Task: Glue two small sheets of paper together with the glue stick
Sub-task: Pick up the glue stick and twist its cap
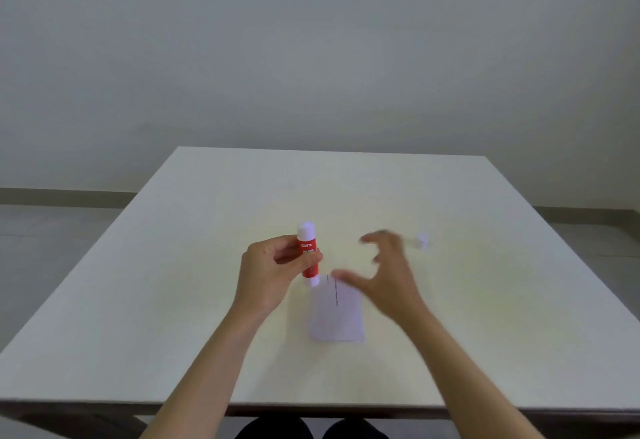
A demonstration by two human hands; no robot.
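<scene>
My left hand (272,274) grips a red and white glue stick (307,252) and holds it upright above the table, its white top end pointing up. A small white sheet of paper (336,310) with a printed line lies flat on the table just below and right of the stick; whether it is one sheet or two stacked I cannot tell. My right hand (388,276) hovers over the paper's upper right corner, blurred, fingers spread and holding nothing. A small white object (421,240), perhaps the cap, lies on the table beyond my right hand.
The pale table (207,300) spreads wide on both sides of the paper. Its near edge runs along the bottom of the view, with my knees below it. A grey wall stands behind the far edge.
</scene>
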